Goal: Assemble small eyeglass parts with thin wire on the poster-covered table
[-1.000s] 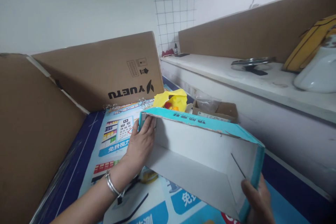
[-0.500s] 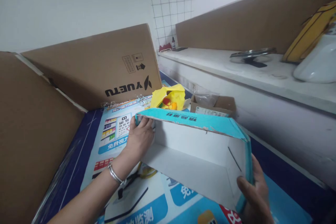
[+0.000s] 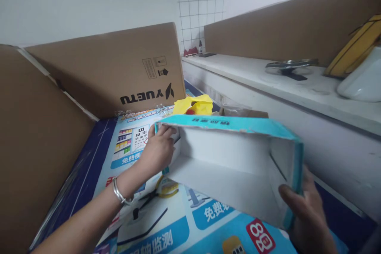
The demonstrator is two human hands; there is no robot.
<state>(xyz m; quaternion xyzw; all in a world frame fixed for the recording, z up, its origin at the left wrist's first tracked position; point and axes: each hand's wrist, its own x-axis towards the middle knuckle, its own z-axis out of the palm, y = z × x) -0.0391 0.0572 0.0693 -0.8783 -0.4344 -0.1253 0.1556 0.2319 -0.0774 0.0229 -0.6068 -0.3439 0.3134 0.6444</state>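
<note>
I hold an open cardboard box (image 3: 229, 166), teal outside and white inside, tilted with its opening toward me above a printed poster. My left hand (image 3: 157, 149) grips the box's left end, fingers curled over its flap; a silver bracelet is on that wrist. My right hand (image 3: 306, 210) clasps the right end wall, thumb inside and fingers behind. The box appears to have nothing in it.
A blue-and-white poster (image 3: 178, 222) covers the surface. A large brown carton marked YUETU (image 3: 119, 71) stands behind, more cardboard (image 3: 32, 139) at left. A yellow bag (image 3: 195, 105) and a small brown box (image 3: 238, 110) lie behind the teal box. A white ledge (image 3: 268, 79) runs along the right.
The box has lifted a little and its right end has swung outward to the right. My left fingers have shifted onto the left flap's edge.
</note>
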